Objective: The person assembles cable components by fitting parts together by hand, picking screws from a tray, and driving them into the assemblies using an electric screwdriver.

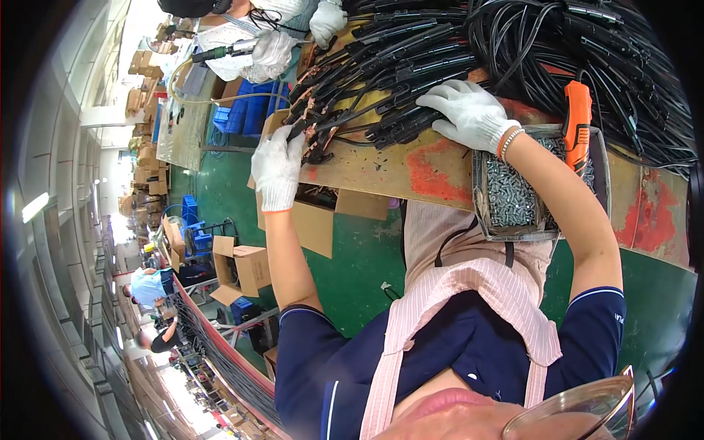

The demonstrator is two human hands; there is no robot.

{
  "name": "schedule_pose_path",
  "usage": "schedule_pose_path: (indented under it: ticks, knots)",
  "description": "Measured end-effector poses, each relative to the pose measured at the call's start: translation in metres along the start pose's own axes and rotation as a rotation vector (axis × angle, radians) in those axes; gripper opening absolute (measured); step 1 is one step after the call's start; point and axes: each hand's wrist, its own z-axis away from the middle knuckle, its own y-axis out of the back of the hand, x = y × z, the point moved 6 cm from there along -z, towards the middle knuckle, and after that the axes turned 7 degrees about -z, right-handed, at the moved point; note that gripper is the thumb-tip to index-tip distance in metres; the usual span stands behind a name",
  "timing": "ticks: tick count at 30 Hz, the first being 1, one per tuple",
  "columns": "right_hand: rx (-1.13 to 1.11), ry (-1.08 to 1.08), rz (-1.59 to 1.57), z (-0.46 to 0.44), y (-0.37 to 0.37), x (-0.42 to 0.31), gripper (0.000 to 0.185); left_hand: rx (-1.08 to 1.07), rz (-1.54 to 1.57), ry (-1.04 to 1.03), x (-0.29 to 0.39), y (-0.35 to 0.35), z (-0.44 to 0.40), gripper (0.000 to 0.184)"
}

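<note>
My left hand point(276, 167), in a white knit glove, is closed at the table's near edge. Its fingertips pinch the end of a black cable part point(296, 133) beside several copper-coloured terminals point(317, 150). In its matching glove, my right hand point(469, 114) lies with fingers apart and slightly bent over a row of black plastic strips point(403, 130). Its fingertips touch the strips; whether they grip one is hidden. More black strips with leads point(433, 59) are heaped beyond both hands.
By my right forearm are a bin of metal screws point(511, 194) and an orange-and-black power tool point(578, 121). Coiled black cables point(513, 37) pile behind. Across the table a co-worker's gloved hand point(271, 55) is by a driver tool point(220, 53). An open carton point(312, 224) stands below the edge.
</note>
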Motion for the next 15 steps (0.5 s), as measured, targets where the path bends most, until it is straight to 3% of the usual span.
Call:
schedule_pose_path:
  ticks: [3, 6, 10, 15]
  knots:
    - [0.276, 0.013, -0.071, 0.004, 0.009, 0.004, 0.052, 0.110, 0.105, -0.051, 0.008, 0.014, 0.003, 0.019]
    - [0.409, -0.089, 0.042, 0.006, 0.007, 0.013, 0.056, 0.219, 0.012, -0.121, 0.030, 0.061, 0.008, 0.015]
    - [0.496, -0.042, 0.034, 0.011, 0.020, 0.003, 0.061, 0.292, 0.014, -0.246, 0.054, 0.115, 0.021, 0.019]
    - [0.474, -0.015, 0.042, 0.005, 0.018, 0.005, 0.039, 0.371, -0.014, -0.363, 0.069, 0.134, 0.026, 0.023]
